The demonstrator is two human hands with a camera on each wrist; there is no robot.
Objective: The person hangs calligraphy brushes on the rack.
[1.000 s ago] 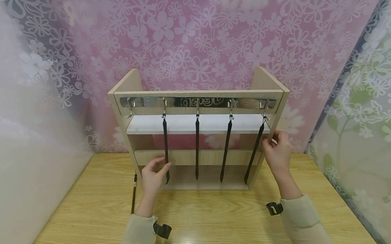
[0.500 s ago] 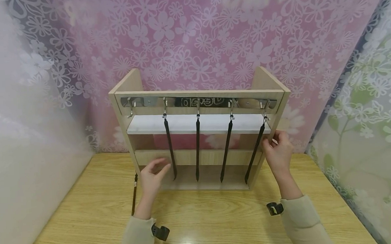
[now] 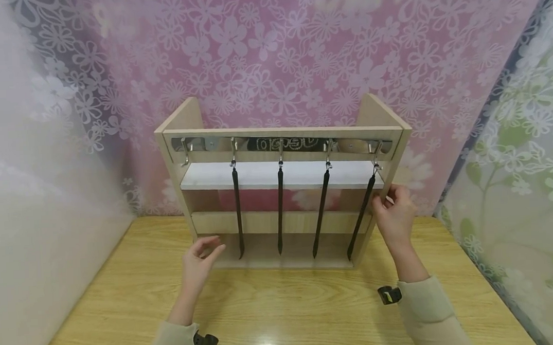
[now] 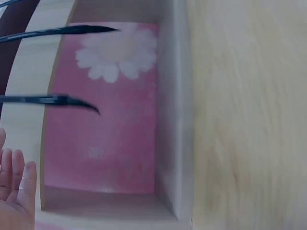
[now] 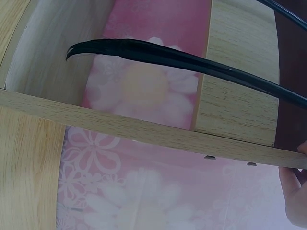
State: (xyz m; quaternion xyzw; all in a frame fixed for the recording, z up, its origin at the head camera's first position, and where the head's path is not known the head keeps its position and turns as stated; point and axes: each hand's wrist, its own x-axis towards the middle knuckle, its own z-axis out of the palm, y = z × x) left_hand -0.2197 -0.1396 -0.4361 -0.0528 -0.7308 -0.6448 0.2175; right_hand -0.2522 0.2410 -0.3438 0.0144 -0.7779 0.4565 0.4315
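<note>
Black calligraphy brushes hang by loops from the hooks of a small wooden rack [image 3: 278,221]. The leftmost calligraphy brush [image 3: 238,215] dangles just right of my left hand [image 3: 199,261], whose fingers are loosely bent with nothing between them. In the left wrist view that brush's curved tip [image 4: 81,103] hangs above the hand's fingers. My right hand [image 3: 395,213] grips the front edge of the rack's right side panel [image 5: 144,132], thumb and fingers on either side of it. The rightmost calligraphy brush [image 5: 192,62] hangs inside that panel, apart from the hand.
A shiny metal hook strip [image 3: 349,144] runs along the rack's top board, and its leftmost hook [image 3: 184,152] bears no brush. Below it lies a white shelf [image 3: 258,181]. The rack stands on a wooden table [image 3: 287,300] before a pink flowered backdrop [image 3: 271,54].
My left hand has let go of the leftmost hanging brush and drawn left and toward me. That brush swung right, then back. The brush at the rack's left is now hidden. My right hand stays put.
</note>
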